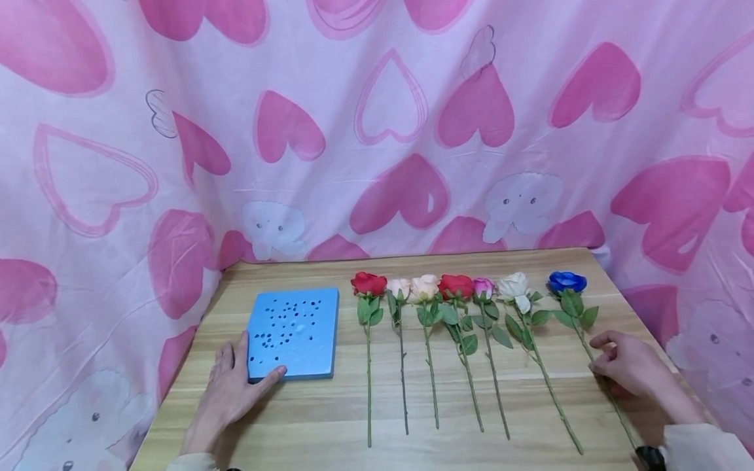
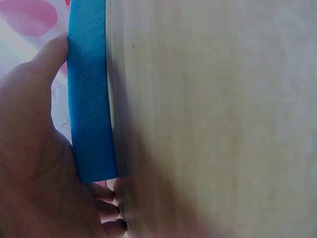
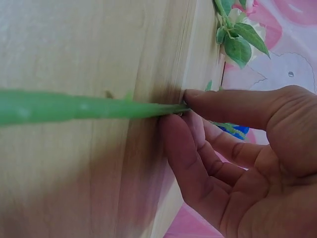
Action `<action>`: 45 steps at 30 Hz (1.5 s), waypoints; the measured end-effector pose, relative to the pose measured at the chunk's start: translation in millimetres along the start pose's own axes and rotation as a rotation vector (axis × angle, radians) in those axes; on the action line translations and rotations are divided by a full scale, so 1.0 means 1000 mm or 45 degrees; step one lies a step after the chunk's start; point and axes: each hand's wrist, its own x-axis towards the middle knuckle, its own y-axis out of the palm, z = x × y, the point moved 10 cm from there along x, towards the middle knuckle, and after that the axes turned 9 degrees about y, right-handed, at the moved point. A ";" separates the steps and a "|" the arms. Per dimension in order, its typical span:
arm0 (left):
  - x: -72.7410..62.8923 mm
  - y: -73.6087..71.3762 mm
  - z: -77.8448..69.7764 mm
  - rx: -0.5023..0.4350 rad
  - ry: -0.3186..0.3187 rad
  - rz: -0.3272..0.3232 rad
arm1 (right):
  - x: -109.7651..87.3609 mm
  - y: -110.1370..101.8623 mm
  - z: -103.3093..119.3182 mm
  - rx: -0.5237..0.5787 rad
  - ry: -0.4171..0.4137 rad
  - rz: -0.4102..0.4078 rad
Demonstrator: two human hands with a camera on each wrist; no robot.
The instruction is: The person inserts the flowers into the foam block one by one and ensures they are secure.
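Note:
A light-blue foam block [image 1: 293, 333] with many small holes in its top lies at the left of the table. My left hand [image 1: 232, 386] rests at its near left corner, thumb at the front edge, fingers spread along the left side; the left wrist view shows the block's side face [image 2: 91, 99] beside the thumb. Far to the right, my right hand [image 1: 630, 366] pinches the green stem of a blue rose [image 1: 567, 282] between thumb and fingertips. That stem [image 3: 89, 106] runs toward the camera in the right wrist view.
Between the hands lie several artificial roses side by side, flower heads away from me: a red rose [image 1: 369, 284], a pale pink one [image 1: 424, 288], a magenta one [image 1: 484, 288] and a white one [image 1: 514, 286] among them. A heart-patterned curtain [image 1: 330, 190] surrounds the wooden table [image 1: 318, 418].

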 end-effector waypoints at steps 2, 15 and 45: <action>0.000 0.001 0.000 -0.004 -0.006 0.012 | -0.001 -0.001 0.001 -0.015 -0.007 -0.003; 0.004 0.008 0.003 -0.007 -0.040 0.091 | -0.010 -0.003 0.001 -0.085 -0.070 -0.066; 0.002 0.002 0.003 -0.018 -0.036 0.083 | -0.038 -0.043 0.064 0.043 -0.434 -0.427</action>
